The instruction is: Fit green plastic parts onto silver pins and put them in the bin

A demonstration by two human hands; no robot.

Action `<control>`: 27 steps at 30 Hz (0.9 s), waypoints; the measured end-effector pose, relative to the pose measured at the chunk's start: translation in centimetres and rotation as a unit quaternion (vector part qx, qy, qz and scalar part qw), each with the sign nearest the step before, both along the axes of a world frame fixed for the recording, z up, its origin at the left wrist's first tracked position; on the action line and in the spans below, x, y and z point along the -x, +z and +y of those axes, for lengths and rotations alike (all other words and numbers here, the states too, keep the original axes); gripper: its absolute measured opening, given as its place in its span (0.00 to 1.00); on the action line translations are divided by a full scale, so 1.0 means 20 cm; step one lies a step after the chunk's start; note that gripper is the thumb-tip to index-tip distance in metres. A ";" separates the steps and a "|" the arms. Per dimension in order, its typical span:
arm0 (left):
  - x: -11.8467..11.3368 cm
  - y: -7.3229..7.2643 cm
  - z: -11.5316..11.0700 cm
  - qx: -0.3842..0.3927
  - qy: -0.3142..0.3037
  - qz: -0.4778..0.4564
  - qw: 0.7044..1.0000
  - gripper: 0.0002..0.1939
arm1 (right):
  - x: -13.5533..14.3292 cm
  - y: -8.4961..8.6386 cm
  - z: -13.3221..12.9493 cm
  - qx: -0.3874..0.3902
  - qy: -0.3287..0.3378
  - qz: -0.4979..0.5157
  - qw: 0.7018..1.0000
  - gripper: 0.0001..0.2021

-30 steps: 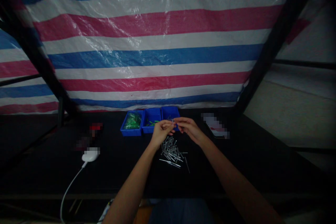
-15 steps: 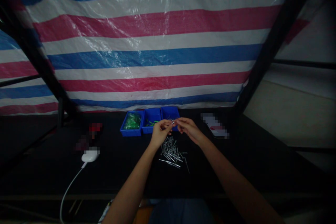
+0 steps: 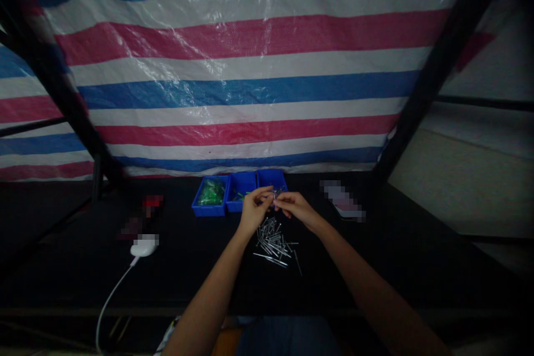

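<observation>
My left hand (image 3: pixel 253 209) and my right hand (image 3: pixel 298 208) meet fingertip to fingertip in front of the blue bins. Both are closed in a pinch about a small silvery metal piece (image 3: pixel 275 194), mostly covered by the fingers; its exact kind is too small to tell. Just below the hands, a loose pile of thin silvery metal pins (image 3: pixel 273 242) lies on the black table. Behind my right hand, the right blue bin (image 3: pixel 269 174) holds small metal bits, partly hidden.
The middle blue bin (image 3: pixel 242 179) has green pieces in it; the left blue bin (image 3: pixel 209 211) holds a green bundle in clear plastic. A phone (image 3: pixel 342 200) lies right, a white device (image 3: pixel 143 247) with a cable left. Striped sheeting (image 3: pixel 250 86) hangs behind the black table (image 3: pixel 200 267).
My right hand's fingers have curled in and shifted slightly left and down around the metal piece. My left hand stays nearly in place. The pile looks the same.
</observation>
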State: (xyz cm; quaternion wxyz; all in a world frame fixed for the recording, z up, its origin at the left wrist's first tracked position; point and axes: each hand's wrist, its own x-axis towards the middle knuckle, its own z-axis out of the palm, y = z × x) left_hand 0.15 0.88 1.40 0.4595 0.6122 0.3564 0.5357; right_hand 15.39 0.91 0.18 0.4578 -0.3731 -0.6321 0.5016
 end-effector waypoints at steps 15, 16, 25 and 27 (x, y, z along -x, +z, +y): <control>0.01 0.02 0.00 0.055 -0.004 -0.059 0.997 0.16 | 0.00 -0.02 0.02 -0.039 -0.086 0.037 0.995 0.13; 0.01 0.02 0.01 0.054 0.000 -0.058 0.997 0.16 | 0.00 -0.02 0.02 -0.040 -0.091 0.037 0.994 0.13; 0.00 -0.02 0.01 0.042 -0.002 0.004 0.999 0.16 | -0.01 -0.02 0.03 -0.037 -0.100 0.046 0.993 0.15; -0.01 -0.03 0.01 0.028 -0.009 0.031 0.999 0.17 | -0.01 -0.02 0.02 -0.038 -0.097 0.049 0.993 0.14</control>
